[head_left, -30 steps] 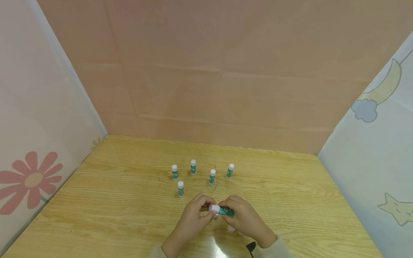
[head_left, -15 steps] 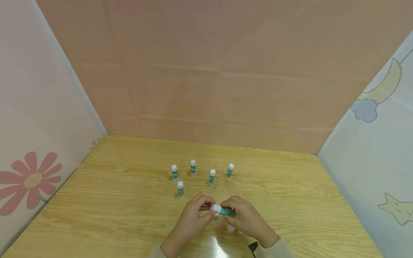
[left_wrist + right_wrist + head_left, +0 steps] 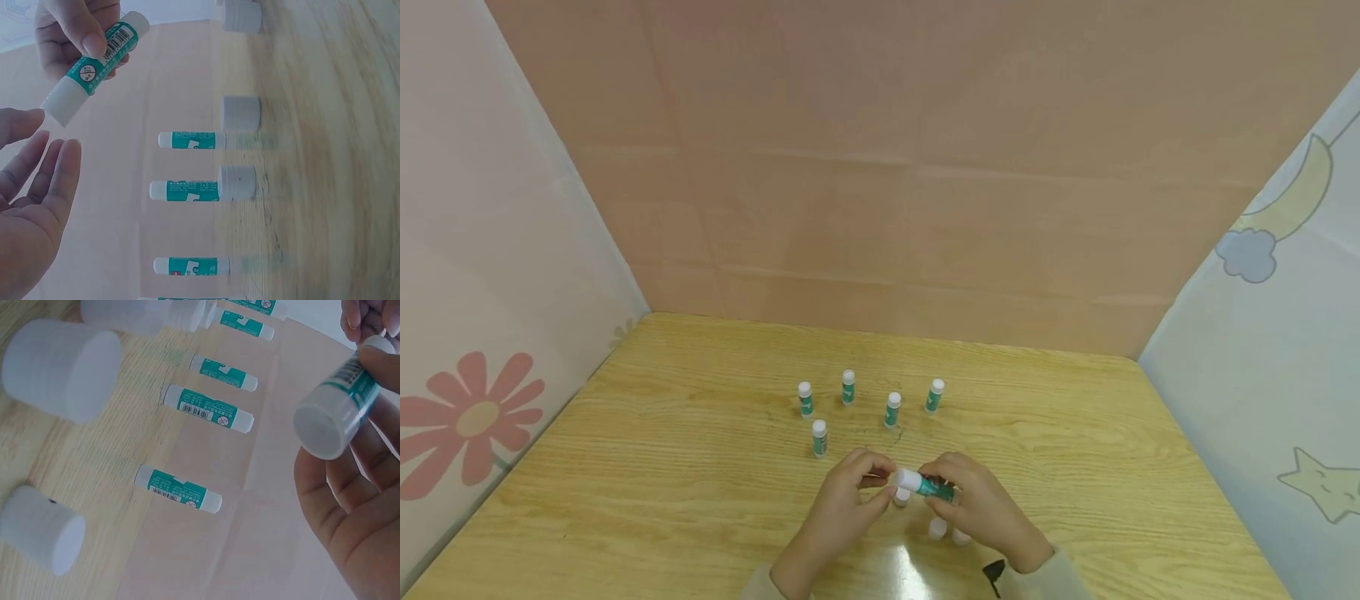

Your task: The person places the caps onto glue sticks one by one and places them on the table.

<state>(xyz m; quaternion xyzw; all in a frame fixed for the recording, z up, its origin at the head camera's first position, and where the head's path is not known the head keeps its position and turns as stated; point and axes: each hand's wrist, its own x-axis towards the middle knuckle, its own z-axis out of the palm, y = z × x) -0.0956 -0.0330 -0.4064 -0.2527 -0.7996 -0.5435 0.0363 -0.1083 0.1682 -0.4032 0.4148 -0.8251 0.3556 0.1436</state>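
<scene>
A glue stick (image 3: pixel 927 485) with a green label and white cap lies tilted in my right hand (image 3: pixel 981 507), which grips its green body between thumb and fingers. Its cap (image 3: pixel 65 102) points toward my left hand (image 3: pixel 848 500). The left thumb and fingers are spread apart beside the cap end; the thumb tip is at its edge, and I cannot tell if it touches. In the right wrist view, the glue stick's base (image 3: pixel 322 430) faces the camera. Under the hands, several white cylinders (image 3: pixel 937 528) stand on the table, like caps; the right hand partly hides one.
Several capped glue sticks (image 3: pixel 892 411) stand upright farther back on the wooden table (image 3: pixel 700 500). A small black object (image 3: pixel 993 572) sits by the right sleeve. An orange-brown sheet (image 3: pixel 880 208) hangs behind the table, with patterned white sheets (image 3: pixel 550 275) at both sides.
The left fingers have loosened from the cap they pinched. The right hand has shifted slightly right with the glue stick, uncovering more of the white cylinders below.
</scene>
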